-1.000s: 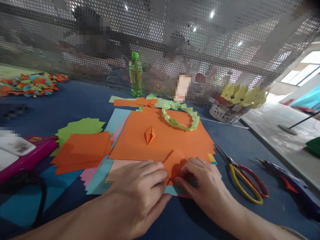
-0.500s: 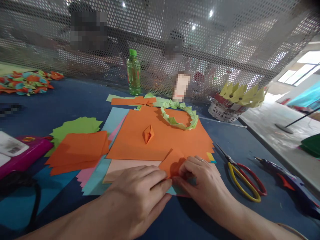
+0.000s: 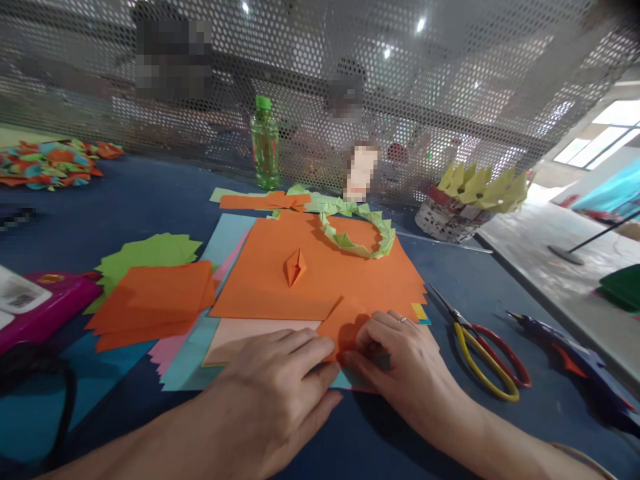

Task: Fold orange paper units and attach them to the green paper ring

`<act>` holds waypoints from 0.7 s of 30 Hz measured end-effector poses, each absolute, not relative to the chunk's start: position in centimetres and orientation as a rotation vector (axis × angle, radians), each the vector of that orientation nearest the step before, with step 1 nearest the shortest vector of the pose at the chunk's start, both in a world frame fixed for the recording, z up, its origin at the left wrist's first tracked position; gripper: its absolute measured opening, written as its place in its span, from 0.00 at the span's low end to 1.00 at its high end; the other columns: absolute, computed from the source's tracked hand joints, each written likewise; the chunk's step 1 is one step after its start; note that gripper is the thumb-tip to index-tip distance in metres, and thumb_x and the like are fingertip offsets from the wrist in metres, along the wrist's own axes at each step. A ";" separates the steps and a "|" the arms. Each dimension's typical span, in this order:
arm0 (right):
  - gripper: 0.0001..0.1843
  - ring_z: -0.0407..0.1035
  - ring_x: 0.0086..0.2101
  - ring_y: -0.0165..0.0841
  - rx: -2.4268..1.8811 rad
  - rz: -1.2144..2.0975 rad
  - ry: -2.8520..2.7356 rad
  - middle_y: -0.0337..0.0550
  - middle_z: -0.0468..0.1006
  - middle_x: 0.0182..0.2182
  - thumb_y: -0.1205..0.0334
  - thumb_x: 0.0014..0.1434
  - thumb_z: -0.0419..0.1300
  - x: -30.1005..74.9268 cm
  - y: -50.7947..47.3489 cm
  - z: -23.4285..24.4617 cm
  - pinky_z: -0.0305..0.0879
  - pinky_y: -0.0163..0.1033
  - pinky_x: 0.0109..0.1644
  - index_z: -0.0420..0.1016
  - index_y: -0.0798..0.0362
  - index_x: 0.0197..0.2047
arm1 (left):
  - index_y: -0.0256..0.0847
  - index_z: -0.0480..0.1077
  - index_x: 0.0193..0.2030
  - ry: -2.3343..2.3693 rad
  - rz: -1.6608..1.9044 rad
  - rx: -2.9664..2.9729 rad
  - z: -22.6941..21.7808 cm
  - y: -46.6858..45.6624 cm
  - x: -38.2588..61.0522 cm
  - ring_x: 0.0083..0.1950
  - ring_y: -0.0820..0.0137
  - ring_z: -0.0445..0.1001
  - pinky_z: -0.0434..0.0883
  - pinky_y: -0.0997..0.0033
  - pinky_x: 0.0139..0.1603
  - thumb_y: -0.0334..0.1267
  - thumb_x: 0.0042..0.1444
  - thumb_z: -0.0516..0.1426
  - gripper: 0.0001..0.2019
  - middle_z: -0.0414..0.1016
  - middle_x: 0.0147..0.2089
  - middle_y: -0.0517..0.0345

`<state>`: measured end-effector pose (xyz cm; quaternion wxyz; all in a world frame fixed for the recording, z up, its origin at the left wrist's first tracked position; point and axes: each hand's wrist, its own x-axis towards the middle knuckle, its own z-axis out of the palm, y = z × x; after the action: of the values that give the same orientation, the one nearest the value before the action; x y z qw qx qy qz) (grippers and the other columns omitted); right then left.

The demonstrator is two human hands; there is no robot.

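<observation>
1. The small orange sheet (image 3: 344, 325), seemingly part-folded (creases mostly hidden), lies atop the paper stack (image 3: 255, 287).
2. The left hand (image 3: 277, 373) rests on it, fingers together, thumb apart; the right hand (image 3: 400, 357) pinches its edge.
3. Beyond, 1 folded diamond (image 3: 292, 271) looks done.
4. Leftward, orange squares (image 3: 155, 293) lie unfolded.
</observation>
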<state>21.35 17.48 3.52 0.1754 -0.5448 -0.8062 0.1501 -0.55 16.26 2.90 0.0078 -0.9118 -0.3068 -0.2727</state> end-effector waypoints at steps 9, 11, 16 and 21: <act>0.10 0.68 0.33 0.33 -1.591 0.510 -2.259 0.33 0.75 0.30 0.66 0.56 0.69 21.6 17.6 3.9 0.57 0.39 0.37 0.70 0.49 0.35 | 0.42 0.77 0.44 -0.987 -0.819 -2.882 2.9 16.1 -0.4 0.41 0.62 0.75 0.73 0.61 0.40 0.38 0.68 0.52 0.12 0.77 0.43 0.53; 0.11 0.68 0.33 0.33 -1.598 0.534 -2.251 0.33 0.75 0.30 0.68 0.55 0.68 21.8 17.8 3.8 0.57 0.39 0.37 0.70 0.49 0.35 | 0.41 0.77 0.43 -0.984 -0.833 -2.866 2.8 16.1 -0.4 0.40 0.62 0.75 0.73 0.62 0.39 0.39 0.68 0.51 0.12 0.78 0.44 0.53; 0.11 0.68 0.34 0.33 -1.591 0.643 -2.206 0.34 0.75 0.32 0.69 0.55 0.66 22.7 18.0 3.5 0.60 0.38 0.38 0.69 0.47 0.39 | 0.40 0.77 0.39 -1.005 -0.840 -2.857 2.8 16.1 -0.2 0.39 0.63 0.76 0.73 0.62 0.39 0.38 0.67 0.52 0.12 0.78 0.43 0.53; 0.11 0.68 0.33 0.31 -1.575 0.709 -2.209 0.32 0.74 0.32 0.71 0.56 0.64 23.1 18.2 3.9 0.59 0.38 0.39 0.68 0.47 0.39 | 0.39 0.77 0.37 -1.003 -0.820 -2.882 2.9 16.0 -0.1 0.39 0.63 0.76 0.75 0.62 0.39 0.37 0.66 0.53 0.12 0.78 0.41 0.53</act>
<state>23.09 18.19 3.95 0.1679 -0.5536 -0.7766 0.2494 -0.10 16.02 2.91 -0.0090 -0.9121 -0.3174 -0.2594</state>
